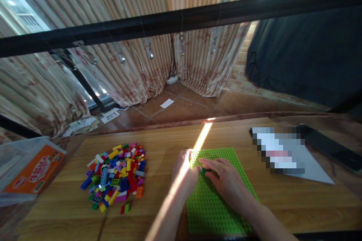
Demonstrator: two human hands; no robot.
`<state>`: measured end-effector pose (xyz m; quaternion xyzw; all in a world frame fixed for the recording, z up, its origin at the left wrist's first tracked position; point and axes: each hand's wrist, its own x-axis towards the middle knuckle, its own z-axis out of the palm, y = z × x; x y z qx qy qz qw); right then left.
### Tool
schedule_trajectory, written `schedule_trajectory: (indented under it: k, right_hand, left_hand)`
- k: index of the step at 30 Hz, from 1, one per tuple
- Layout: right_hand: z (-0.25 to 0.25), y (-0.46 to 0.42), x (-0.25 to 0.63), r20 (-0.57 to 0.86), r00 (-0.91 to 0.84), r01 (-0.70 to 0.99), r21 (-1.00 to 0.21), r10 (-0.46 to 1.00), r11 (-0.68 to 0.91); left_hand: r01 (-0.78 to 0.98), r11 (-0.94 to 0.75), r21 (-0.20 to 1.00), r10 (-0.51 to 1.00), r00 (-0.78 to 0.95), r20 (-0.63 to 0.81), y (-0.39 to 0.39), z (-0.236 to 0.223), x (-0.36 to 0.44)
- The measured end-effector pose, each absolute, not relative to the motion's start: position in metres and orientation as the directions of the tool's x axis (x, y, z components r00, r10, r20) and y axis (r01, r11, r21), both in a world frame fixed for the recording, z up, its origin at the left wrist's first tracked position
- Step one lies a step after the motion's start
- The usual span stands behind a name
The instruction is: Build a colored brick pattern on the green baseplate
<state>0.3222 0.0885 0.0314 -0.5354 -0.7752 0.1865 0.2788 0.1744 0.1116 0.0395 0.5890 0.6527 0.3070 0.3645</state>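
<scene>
The right hand's fingers [207,163] are closed narrowly around a small dark green brick [203,171], which sits over the upper left part of a bright green baseplate [215,203]. The left hand [185,175] is at the baseplate's far left corner, its fingers curled and its thumb reaching in to the same brick; whether those fingers grip anything cannot be told. The right hand [224,177] lies low over the studs, its forearm crossing the baseplate's right edge.

The baseplate lies flat on the wooden tabletop [152,203], and a streak of sunlight crosses the left wrist. Well apart to the left is a loose heap of mixed coloured bricks [115,175], with a red and green piece [125,208] just beside its near edge. Right of the baseplate are a white sheet [313,169], partly pixelated, and a dark phone [330,147].

At the far left stands a clear plastic box [17,196] with an orange label [35,169]. Beyond the tabletop, pleated curtains [135,64] hang above a brown tiled floor [186,101].
</scene>
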Motion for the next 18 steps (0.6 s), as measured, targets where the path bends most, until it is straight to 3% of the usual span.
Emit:
schedule_trajectory:
  k: [9, 18]
  right_hand:
    - [0.028, 0.087, 0.322, 0.220, -0.208, 0.690, -0.658, 0.953, 0.302]
    - [0.023, 0.089, 0.328, 0.174, -0.093, 0.634, -0.749, 0.980, 0.193]
  left_hand:
    - [0.562, 0.164, 0.811, 0.985, -0.048, -0.165, 0.120, 0.036, 0.168]
    - [0.558, 0.069, 0.827, 0.996, 0.015, -0.093, 0.121, 0.031, 0.163]
